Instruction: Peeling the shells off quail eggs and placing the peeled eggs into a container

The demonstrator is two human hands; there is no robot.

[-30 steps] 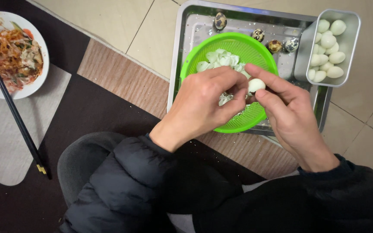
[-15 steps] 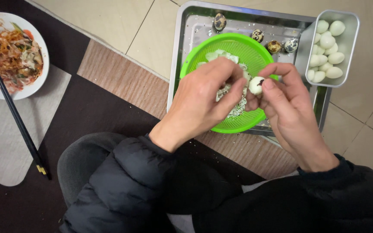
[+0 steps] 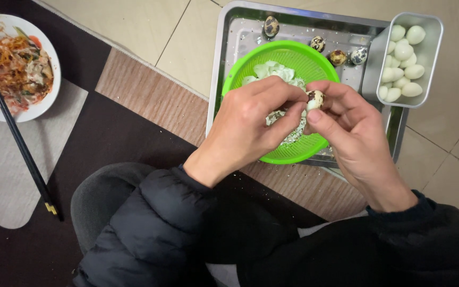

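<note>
A: Item one, the largest: the steel tray (image 3: 229, 79) on the tiled floor. We have it directly under both our hands, its far end beyond our fingertips.

B: Item two, the green colander (image 3: 293, 58), sitting in the tray just beneath our fingers. Pale shell scraps lie in it, below and beyond our left hand.

A: Item three, the white plate (image 3: 6, 114) of mixed food, well apart to the left of our left hand, with black chopsticks (image 3: 22, 151) running from its rim back toward us.

B: Item four, the rectangular steel tin (image 3: 432, 64), just beyond and to the right of our right hand, resting on the tray's right edge. It holds peeled white eggs (image 3: 402, 50).

A: Item five, our left hand (image 3: 251, 125): fingers curled together, tips pinched on the egg from the left.

B: Item six, our right hand (image 3: 351, 133): thumb and fingers closed on the same egg from the right. Both hands meet over the colander.

A: Item seven, four speckled unpeeled eggs (image 3: 271, 25) loose in the tray, beyond our knuckles.

B: Item eight, the smallest: the quail egg (image 3: 314, 99) clamped between our fingertips, part speckled shell, part bare white, held above the colander.
</note>
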